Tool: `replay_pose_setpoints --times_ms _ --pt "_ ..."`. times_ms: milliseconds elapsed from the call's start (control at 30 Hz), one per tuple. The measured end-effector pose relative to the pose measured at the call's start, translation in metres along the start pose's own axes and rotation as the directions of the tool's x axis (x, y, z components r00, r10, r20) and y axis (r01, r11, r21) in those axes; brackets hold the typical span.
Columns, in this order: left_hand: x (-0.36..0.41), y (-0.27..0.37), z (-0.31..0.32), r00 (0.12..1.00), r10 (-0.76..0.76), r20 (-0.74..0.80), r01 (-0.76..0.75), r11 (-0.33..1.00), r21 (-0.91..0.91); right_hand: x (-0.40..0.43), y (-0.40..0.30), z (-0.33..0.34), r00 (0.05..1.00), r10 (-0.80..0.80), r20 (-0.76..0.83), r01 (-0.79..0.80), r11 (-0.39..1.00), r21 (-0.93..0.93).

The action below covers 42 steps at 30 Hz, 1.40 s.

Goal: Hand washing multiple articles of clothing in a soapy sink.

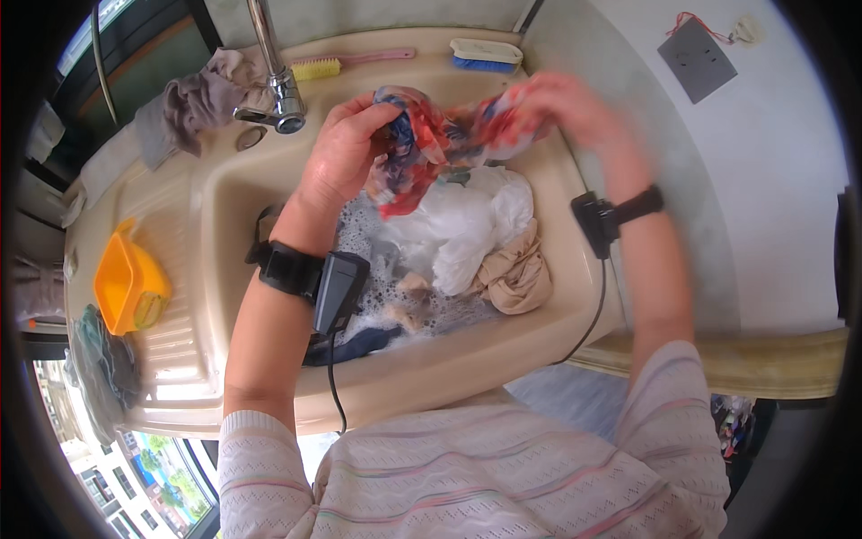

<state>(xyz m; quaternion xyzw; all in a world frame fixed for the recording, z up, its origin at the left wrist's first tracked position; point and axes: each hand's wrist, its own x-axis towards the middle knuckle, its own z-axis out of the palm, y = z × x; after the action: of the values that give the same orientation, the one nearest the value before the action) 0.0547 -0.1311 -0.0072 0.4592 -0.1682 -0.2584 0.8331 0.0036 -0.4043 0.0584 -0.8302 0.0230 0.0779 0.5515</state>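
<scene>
A wet red, blue and white patterned cloth [465, 131] is stretched above the back of a beige sink basin [417, 367]. My left hand [347, 145] grips its left end, thumb on top. At the right end is my right hand [576, 108], blurred, with its fingers around the fabric. Below the cloth, white fabric [465, 222] is heaped in sudsy water [377, 269]. Beside it lies a bunched tan cloth [518, 273] against the basin's right side. A dark blue cloth [357, 345] is partly under the suds near the front wall.
A chrome faucet [286, 101] stands at the back left. Behind the basin lie a pink-handled brush [320, 67] and a white brush with blue bristles [485, 55]. On the ribbed drainboard sits an orange plastic scoop [128, 283]; greyish clothes [192, 111] and green-grey cloths [101, 364] lie along its edges.
</scene>
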Motion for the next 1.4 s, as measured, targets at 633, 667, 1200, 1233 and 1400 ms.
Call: replay_pose_setpoints --times_ms 633,667,1200,1233,1400 --pt "-0.021 -0.134 -0.094 0.929 -0.289 -0.23 0.281 0.151 0.948 0.095 0.182 0.21 0.876 0.24 0.419 0.159 0.676 -0.72" --pt "-0.03 -0.125 -0.119 0.864 -0.428 -0.266 0.469 0.489 0.736 0.088 0.17 0.22 0.912 -0.01 0.41 0.258 0.79 -0.556" --pt "-0.047 -0.132 -0.074 0.886 -0.166 -0.433 0.254 0.955 0.154 0.078 0.195 0.216 0.99 -0.139 0.034 0.14 0.888 -0.438" --pt "-0.045 -0.136 -0.076 0.791 -0.239 -0.564 0.39 0.906 0.164 0.08 0.193 0.217 0.974 -0.185 0.129 0.225 0.778 -0.586" --pt "-0.061 -0.124 -0.095 0.775 -0.215 -0.594 0.308 0.95 0.058 0.102 0.164 0.184 0.994 -0.041 -0.097 -0.027 0.791 -0.611"
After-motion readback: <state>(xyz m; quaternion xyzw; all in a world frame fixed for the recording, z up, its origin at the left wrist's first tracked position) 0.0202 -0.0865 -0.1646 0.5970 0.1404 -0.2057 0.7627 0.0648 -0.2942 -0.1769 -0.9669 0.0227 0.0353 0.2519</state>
